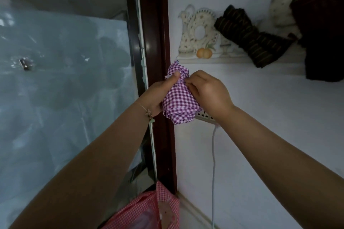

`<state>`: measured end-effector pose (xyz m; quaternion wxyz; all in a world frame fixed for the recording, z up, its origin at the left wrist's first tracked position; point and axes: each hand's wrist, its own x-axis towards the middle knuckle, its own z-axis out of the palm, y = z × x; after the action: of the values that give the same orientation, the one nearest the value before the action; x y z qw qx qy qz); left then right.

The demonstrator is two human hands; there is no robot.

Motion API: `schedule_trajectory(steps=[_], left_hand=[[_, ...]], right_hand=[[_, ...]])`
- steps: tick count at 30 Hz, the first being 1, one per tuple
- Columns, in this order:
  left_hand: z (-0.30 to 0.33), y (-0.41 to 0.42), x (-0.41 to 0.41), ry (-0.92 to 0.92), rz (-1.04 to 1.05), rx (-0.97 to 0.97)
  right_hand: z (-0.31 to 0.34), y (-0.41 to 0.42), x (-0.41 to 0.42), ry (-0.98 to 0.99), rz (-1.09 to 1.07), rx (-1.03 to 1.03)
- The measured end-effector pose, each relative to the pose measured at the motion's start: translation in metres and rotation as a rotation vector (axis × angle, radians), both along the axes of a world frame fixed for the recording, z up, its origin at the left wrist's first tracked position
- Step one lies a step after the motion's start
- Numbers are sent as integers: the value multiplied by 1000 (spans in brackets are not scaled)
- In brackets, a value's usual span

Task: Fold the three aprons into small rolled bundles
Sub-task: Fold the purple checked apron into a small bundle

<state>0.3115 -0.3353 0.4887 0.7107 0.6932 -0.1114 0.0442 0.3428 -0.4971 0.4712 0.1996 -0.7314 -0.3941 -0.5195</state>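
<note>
A purple-and-white checked apron [179,98] is bunched into a small tight bundle, held up in front of the wall. My left hand [158,93] grips it from the left, thumb lying up along its top. My right hand [206,92] holds it from the right, fingertips pinching the cloth near the top. A red-and-white checked apron [149,212] hangs at the bottom edge of the view, under my left forearm. A dark striped cloth [249,37] hangs from a wall rack at the upper right.
A dark wooden door frame [158,33] runs down the middle, with a glass pane [65,80] to its left. On the white wall hang a decorated rack [197,31], dark clothing [323,29], a socket and a white cable [214,154].
</note>
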Motion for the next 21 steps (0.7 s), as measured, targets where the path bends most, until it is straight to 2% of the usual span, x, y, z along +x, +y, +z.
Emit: schedule_trajectory(steps=[4, 7, 10, 13, 16, 18, 21], left_hand=[[13, -9, 9, -21, -24, 91], [27, -14, 13, -45, -181, 97], [40, -17, 23, -76, -180, 141], [54, -26, 33, -132, -84, 186], [65, -32, 42, -231, 13, 319], [68, -37, 48, -265, 51, 336], [69, -44, 57, -342, 97, 323]], right_hand=[[25, -10, 13, 66, -167, -142], [40, -19, 21, 73, -202, -92], [50, -23, 25, 114, -108, 31], [57, -28, 31, 307, 98, 214], [58, -33, 40, 397, 134, 252], [59, -36, 42, 375, 31, 223], [69, -39, 46, 245, -269, 137]])
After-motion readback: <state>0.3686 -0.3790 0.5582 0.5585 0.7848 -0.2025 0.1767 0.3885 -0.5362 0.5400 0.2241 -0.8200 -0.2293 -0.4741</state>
